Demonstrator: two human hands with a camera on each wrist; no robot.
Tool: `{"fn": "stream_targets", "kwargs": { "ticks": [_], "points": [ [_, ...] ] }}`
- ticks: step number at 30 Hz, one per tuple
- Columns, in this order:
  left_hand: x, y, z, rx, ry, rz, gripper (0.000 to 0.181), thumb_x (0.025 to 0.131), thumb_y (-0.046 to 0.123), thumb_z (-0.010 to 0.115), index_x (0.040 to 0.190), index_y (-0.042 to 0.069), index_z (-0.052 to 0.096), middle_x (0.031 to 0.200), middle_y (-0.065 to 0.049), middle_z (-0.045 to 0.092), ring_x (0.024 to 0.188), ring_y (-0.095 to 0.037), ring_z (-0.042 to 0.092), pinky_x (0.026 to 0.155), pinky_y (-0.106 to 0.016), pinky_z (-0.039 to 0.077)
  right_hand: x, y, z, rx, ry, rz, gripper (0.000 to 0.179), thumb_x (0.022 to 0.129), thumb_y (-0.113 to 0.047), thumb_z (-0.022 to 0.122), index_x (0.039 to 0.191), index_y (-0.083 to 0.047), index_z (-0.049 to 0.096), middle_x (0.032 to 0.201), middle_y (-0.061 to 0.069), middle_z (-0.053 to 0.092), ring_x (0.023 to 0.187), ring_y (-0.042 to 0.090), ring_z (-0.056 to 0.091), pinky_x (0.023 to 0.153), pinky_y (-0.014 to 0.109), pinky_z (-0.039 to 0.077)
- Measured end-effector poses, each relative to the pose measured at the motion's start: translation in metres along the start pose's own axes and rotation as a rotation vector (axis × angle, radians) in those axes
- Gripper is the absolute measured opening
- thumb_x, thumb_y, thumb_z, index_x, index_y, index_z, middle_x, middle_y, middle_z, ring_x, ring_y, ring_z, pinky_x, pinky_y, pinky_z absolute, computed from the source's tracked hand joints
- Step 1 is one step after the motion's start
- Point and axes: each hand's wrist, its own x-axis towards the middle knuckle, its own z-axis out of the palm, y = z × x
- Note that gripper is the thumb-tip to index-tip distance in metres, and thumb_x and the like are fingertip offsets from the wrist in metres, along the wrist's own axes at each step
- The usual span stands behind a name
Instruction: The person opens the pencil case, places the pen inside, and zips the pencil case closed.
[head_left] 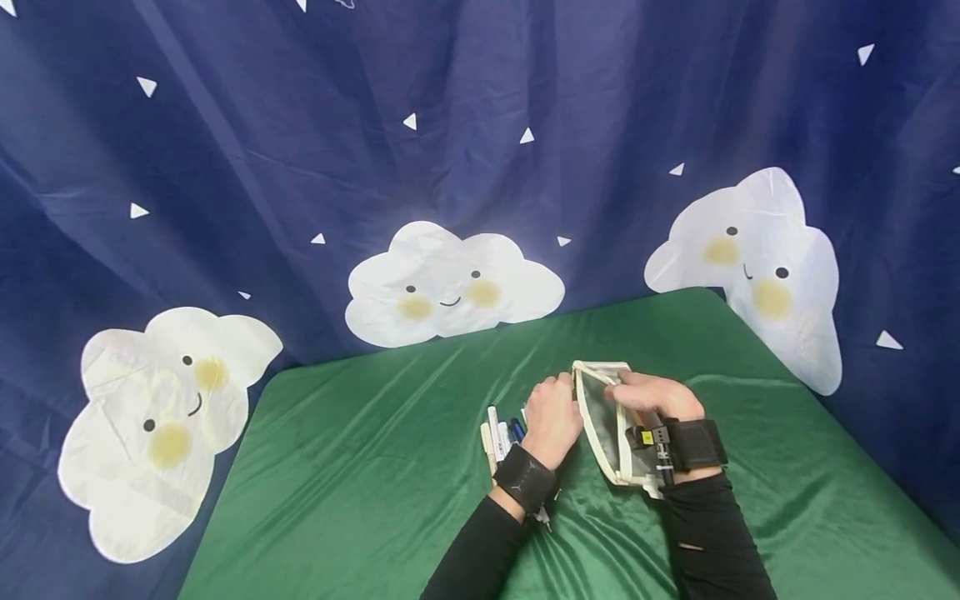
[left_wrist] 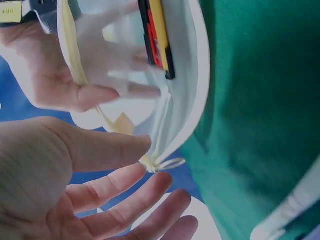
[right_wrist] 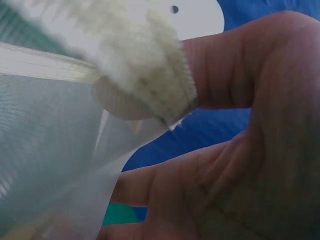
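A translucent mesh pouch with cream zipper edging stands with its mouth spread toward the left. My right hand grips one side of it; in the left wrist view the thumb laps over the zipper edge and fingers show through the wall. Inside lie slim items, one yellow and one red and black. Beside the pouch's left edge is my left hand, fingers loosely bent and apart, thumb and fingertips near the corner with a small cord loop. The right wrist view shows the zipper tape close up.
Several pens and markers lie on the green cloth to the left, partly hidden by my left hand and wrist. A thin tip pokes out below that wrist. A dark blue curtain with cloud prints hangs behind.
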Motion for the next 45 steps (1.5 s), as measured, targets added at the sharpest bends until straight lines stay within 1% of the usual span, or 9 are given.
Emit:
{"fn": "stream_targets", "kwargs": {
  "ticks": [6, 13, 17, 21, 27, 31, 34, 40, 45],
  "points": [
    [0.000, -0.013, -0.009, 0.000, -0.093, -0.046, 0.025, 0.086, 0.022, 0.079, 0.105, 0.011, 0.069, 0.093, -0.009, 0.071, 0.083, -0.029, 0.070, 0.063, -0.040, 0.056, 0.000, -0.001, 0.001, -0.014, -0.006, 0.029, 0.090, 0.100, -0.050, 0.046, 0.160, 0.005, 0.006, 0.165, 0.034, 0.007, 0.152, 0.056, 0.008, 0.122, 0.066, 0.019],
    [0.004, -0.030, -0.013, 0.025, -0.092, -0.082, 0.029, 0.084, 0.025, 0.081, 0.104, 0.009, 0.069, 0.089, -0.011, 0.071, 0.081, -0.033, 0.071, 0.057, -0.042, 0.056, 0.002, -0.005, 0.001, -0.054, -0.010, 0.065, 0.087, 0.102, -0.047, 0.045, 0.161, 0.001, 0.003, 0.166, 0.032, 0.004, 0.152, 0.055, 0.009, 0.120, 0.067, 0.022],
    [0.004, -0.037, -0.016, 0.034, -0.133, -0.112, 0.037, 0.085, 0.028, 0.081, 0.114, 0.006, 0.069, 0.091, -0.014, 0.072, 0.081, -0.034, 0.071, 0.056, -0.042, 0.056, 0.001, -0.005, 0.001, -0.062, -0.015, 0.074, 0.088, 0.101, -0.048, 0.045, 0.162, -0.001, 0.004, 0.167, 0.030, 0.005, 0.152, 0.055, 0.009, 0.120, 0.068, 0.023],
    [0.003, -0.044, -0.016, 0.024, -0.192, -0.172, 0.045, 0.085, 0.031, 0.082, 0.120, 0.006, 0.068, 0.091, -0.016, 0.073, 0.079, -0.035, 0.071, 0.055, -0.043, 0.055, 0.001, -0.004, 0.002, -0.056, -0.020, 0.074, 0.088, 0.100, -0.049, 0.046, 0.162, -0.002, 0.004, 0.168, 0.029, 0.004, 0.153, 0.054, 0.008, 0.120, 0.068, 0.022],
    [0.001, -0.050, -0.012, 0.033, -0.245, -0.209, 0.042, 0.081, 0.032, 0.086, 0.108, 0.005, 0.069, 0.081, -0.013, 0.070, 0.068, -0.032, 0.068, 0.049, -0.040, 0.052, 0.003, -0.005, 0.000, -0.045, -0.029, 0.060, 0.089, 0.100, -0.047, 0.046, 0.161, 0.001, 0.002, 0.167, 0.031, 0.003, 0.153, 0.054, 0.007, 0.120, 0.067, 0.022],
    [0.001, -0.052, -0.008, 0.024, -0.255, -0.230, 0.040, 0.079, 0.029, 0.087, 0.105, 0.005, 0.069, 0.082, -0.014, 0.070, 0.070, -0.033, 0.069, 0.051, -0.042, 0.053, 0.005, -0.004, 0.000, -0.039, -0.037, 0.056, 0.089, 0.100, -0.045, 0.045, 0.161, 0.002, 0.001, 0.167, 0.032, 0.003, 0.153, 0.054, 0.008, 0.120, 0.067, 0.023],
    [0.002, -0.054, -0.007, 0.022, -0.258, -0.259, 0.042, 0.081, 0.028, 0.086, 0.109, 0.003, 0.068, 0.088, -0.017, 0.071, 0.077, -0.036, 0.070, 0.057, -0.043, 0.056, 0.006, -0.004, 0.000, -0.043, -0.038, 0.052, 0.088, 0.100, -0.044, 0.045, 0.161, 0.002, 0.001, 0.167, 0.032, 0.003, 0.153, 0.055, 0.008, 0.119, 0.068, 0.024],
    [0.004, -0.058, -0.009, 0.057, -0.269, -0.260, 0.048, 0.082, 0.028, 0.084, 0.116, -0.002, 0.067, 0.095, -0.023, 0.073, 0.091, -0.041, 0.071, 0.077, -0.045, 0.059, 0.006, -0.005, 0.000, -0.051, -0.038, 0.045, 0.087, 0.100, -0.043, 0.045, 0.161, 0.003, 0.002, 0.167, 0.032, 0.004, 0.153, 0.054, 0.009, 0.119, 0.068, 0.025],
    [0.004, -0.058, -0.012, 0.024, -0.313, -0.259, 0.038, 0.081, 0.029, 0.086, 0.100, 0.002, 0.068, 0.085, -0.017, 0.071, 0.081, -0.036, 0.070, 0.067, -0.042, 0.058, 0.005, -0.005, -0.001, -0.051, -0.036, 0.057, 0.087, 0.100, -0.045, 0.046, 0.162, 0.000, 0.003, 0.167, 0.032, 0.006, 0.152, 0.056, 0.011, 0.118, 0.069, 0.025]
  ]
}}
